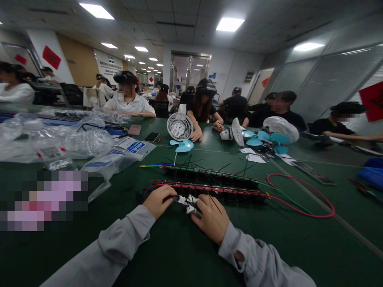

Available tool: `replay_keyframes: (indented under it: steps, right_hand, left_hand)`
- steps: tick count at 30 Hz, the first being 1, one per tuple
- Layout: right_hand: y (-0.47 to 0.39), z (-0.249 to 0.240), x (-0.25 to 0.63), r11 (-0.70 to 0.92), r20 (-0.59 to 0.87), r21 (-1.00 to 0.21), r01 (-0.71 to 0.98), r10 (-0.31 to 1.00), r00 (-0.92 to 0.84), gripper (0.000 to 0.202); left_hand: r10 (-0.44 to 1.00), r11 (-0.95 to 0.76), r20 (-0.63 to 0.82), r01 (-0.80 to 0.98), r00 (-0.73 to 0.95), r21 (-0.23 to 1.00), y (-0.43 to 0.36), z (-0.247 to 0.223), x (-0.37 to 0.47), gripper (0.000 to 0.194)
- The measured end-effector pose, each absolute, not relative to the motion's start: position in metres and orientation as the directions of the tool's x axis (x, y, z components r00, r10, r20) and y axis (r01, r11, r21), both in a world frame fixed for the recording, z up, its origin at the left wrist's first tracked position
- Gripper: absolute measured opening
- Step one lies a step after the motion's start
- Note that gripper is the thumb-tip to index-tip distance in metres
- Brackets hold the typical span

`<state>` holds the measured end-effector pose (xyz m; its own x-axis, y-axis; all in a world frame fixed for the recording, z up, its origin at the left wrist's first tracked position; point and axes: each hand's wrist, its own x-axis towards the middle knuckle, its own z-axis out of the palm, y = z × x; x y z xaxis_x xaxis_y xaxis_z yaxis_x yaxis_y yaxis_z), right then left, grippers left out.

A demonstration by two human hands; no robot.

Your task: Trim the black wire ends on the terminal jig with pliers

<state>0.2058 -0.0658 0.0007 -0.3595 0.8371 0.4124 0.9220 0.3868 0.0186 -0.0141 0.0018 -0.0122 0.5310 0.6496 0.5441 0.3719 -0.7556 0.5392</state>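
Note:
Near the front of the dark green table [167,251], my left hand [160,201] pinches the left end of a small crumpled white piece [186,200]. My right hand [212,217] is closed over the right end of it, with a grey edge showing under the fingers. The exact kind of this piece is hard to make out. Just beyond my hands lies a long black wire harness with red wires [236,190]. Behind it rests a second harness with a green wire [209,172]. Thin black cable ties stick out of both.
A red wire loop [332,209] extends right. Clear plastic bags [68,139] and a printed bag [131,149] lie left, near a phone [152,137]. Across the table are fan grilles [179,126], blue fan blades [184,146] and a person's hand [196,134]. A blue tray [371,173] sits far right.

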Motion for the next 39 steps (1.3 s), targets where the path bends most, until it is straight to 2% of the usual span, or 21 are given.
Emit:
replay_keyframes:
  steps: [6,24,39]
  right_hand:
    - [-0.064,0.002,0.205,0.382,0.416,0.006,0.924,0.840,-0.349,0.025]
    - [-0.063,0.009,0.202,0.363,0.349,0.013,0.932,0.871,-0.344,0.020]
    - [-0.065,-0.001,0.207,0.396,0.444,0.054,0.917,0.813,-0.377,0.019]
  left_hand:
    - [0.646,-0.758,0.544,0.365,0.536,0.541,0.002,-0.013,-0.014,0.015]
    - [0.645,-0.758,0.546,0.359,0.535,0.544,0.001,-0.010,-0.014,0.014]
    - [0.644,-0.759,0.543,0.355,0.539,0.546,0.004,-0.016,-0.013,0.016]
